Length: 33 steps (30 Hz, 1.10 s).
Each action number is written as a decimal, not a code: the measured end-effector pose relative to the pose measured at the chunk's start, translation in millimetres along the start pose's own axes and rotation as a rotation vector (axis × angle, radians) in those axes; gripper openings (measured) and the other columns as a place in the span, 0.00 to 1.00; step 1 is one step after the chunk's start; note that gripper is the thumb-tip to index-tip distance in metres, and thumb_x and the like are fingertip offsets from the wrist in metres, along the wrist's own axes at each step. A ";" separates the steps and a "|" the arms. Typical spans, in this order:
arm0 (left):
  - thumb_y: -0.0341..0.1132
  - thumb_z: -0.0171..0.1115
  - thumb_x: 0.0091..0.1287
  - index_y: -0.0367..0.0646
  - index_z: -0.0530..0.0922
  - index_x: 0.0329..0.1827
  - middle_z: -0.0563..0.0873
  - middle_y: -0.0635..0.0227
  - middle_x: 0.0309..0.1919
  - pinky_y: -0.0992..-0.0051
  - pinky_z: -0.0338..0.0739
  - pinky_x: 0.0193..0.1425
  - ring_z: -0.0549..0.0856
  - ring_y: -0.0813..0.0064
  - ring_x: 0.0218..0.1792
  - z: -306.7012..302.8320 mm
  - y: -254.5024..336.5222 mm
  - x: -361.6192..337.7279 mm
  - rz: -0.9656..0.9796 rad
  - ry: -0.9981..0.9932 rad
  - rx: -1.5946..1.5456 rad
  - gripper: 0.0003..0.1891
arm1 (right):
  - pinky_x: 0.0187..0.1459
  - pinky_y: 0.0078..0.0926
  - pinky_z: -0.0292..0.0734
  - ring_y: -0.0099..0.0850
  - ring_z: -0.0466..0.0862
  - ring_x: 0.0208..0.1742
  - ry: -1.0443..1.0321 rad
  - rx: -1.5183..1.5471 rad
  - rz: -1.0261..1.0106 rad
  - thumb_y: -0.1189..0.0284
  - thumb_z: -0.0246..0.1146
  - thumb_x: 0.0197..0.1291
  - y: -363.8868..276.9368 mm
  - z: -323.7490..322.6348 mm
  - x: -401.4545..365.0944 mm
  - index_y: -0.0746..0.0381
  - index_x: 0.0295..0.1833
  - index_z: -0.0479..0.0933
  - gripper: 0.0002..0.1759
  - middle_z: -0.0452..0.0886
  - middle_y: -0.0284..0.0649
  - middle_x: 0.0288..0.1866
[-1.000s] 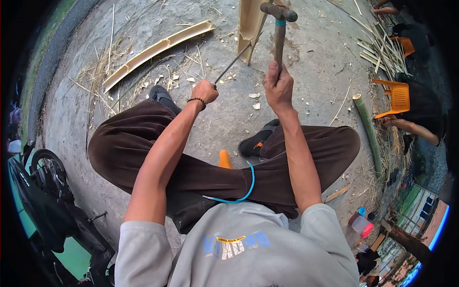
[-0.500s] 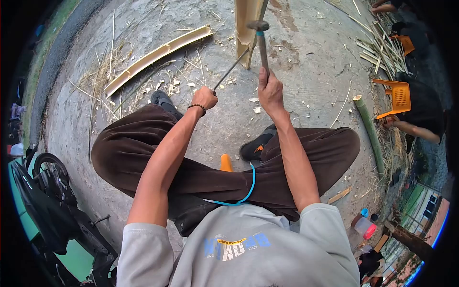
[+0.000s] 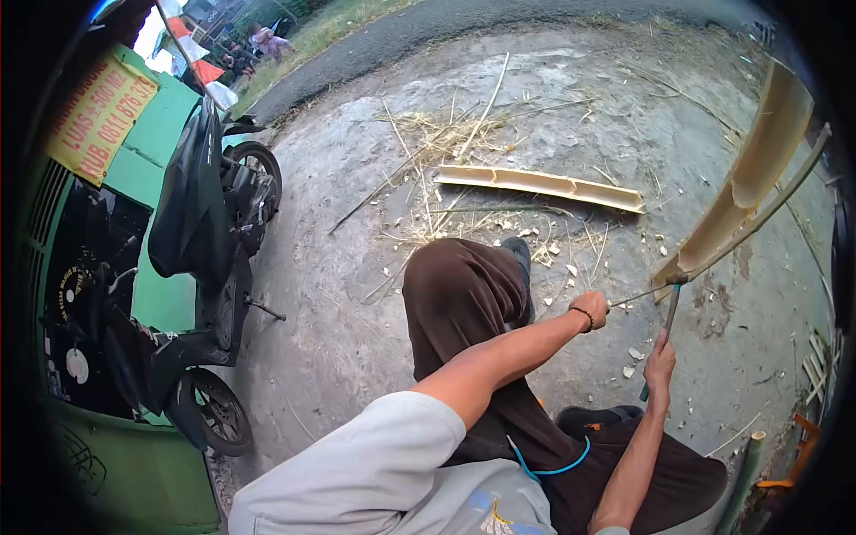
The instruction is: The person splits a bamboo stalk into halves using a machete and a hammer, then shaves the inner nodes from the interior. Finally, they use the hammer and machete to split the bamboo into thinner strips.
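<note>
My left hand [image 3: 589,308], with a beaded bracelet at the wrist, is closed around a thin, dark metal tool [image 3: 635,295] that slants toward the lower end of a split bamboo length [image 3: 756,174]. This hollow half shows its pale inside and cross walls, and it rises toward the upper right. A hammer [image 3: 671,314] is gripped by its handle in my right hand [image 3: 660,367]. Its head overlaps the tool's far end in this view, right at the bamboo.
Another split bamboo half [image 3: 539,181] lies on the concrete [image 3: 330,267] among shavings and thin strips. A parked motorbike [image 3: 201,285] stands at the left before a green wall. At the lower right are a green bamboo pole [image 3: 742,486] and part of an orange chair [image 3: 794,459].
The view has swung left, bringing the motorbike and wall further in. The hammer's head has come down from above onto the tool's end by the bamboo. Both hands keep their grips.
</note>
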State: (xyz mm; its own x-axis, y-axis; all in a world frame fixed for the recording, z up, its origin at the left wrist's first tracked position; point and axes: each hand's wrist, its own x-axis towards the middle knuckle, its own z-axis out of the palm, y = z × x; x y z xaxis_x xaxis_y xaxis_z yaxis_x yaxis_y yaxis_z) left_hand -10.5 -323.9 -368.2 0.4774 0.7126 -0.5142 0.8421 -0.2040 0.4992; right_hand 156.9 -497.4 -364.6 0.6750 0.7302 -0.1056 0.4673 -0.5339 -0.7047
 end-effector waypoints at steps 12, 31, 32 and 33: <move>0.30 0.61 0.57 0.36 0.87 0.35 0.87 0.41 0.38 0.53 0.83 0.50 0.88 0.44 0.45 9.6 -10.6 10.3 0.078 0.039 -0.040 0.09 | 0.27 0.35 0.68 0.30 0.75 0.24 0.146 -0.054 -0.113 0.50 0.44 0.79 16.8 2.2 12.8 0.66 0.34 0.70 0.31 0.70 0.39 0.23; 0.30 0.62 0.58 0.37 0.87 0.40 0.88 0.43 0.43 0.57 0.83 0.53 0.88 0.48 0.50 -0.6 -2.4 -2.5 -0.015 -0.019 -0.025 0.10 | 0.28 0.34 0.65 0.31 0.70 0.23 0.014 0.282 0.055 0.51 0.43 0.80 -67.8 -45.1 -9.4 0.68 0.38 0.72 0.30 0.71 0.38 0.22; 0.30 0.62 0.58 0.37 0.87 0.40 0.88 0.43 0.43 0.57 0.83 0.53 0.88 0.48 0.50 -3.8 -2.0 2.2 -0.010 -0.014 -0.020 0.10 | 0.28 0.34 0.65 0.31 0.70 0.23 0.020 0.287 0.051 0.51 0.43 0.80 -84.4 -54.3 -8.3 0.68 0.38 0.72 0.30 0.71 0.38 0.22; 0.30 0.62 0.58 0.37 0.87 0.40 0.88 0.44 0.43 0.57 0.83 0.53 0.88 0.48 0.50 1.9 -4.9 -0.6 0.001 -0.033 -0.027 0.10 | 0.26 0.30 0.62 0.26 0.66 0.22 0.119 0.363 -0.058 0.51 0.44 0.80 -93.7 -62.9 -13.9 0.67 0.36 0.70 0.29 0.67 0.34 0.22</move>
State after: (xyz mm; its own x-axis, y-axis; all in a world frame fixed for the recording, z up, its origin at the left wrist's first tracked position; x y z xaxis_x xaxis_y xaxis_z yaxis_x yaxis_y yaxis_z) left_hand -14.4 -324.6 -371.6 0.4864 0.6896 -0.5365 0.8349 -0.1858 0.5181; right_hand 139.7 -484.3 -253.1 0.7251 0.6886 0.0086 0.2883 -0.2921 -0.9119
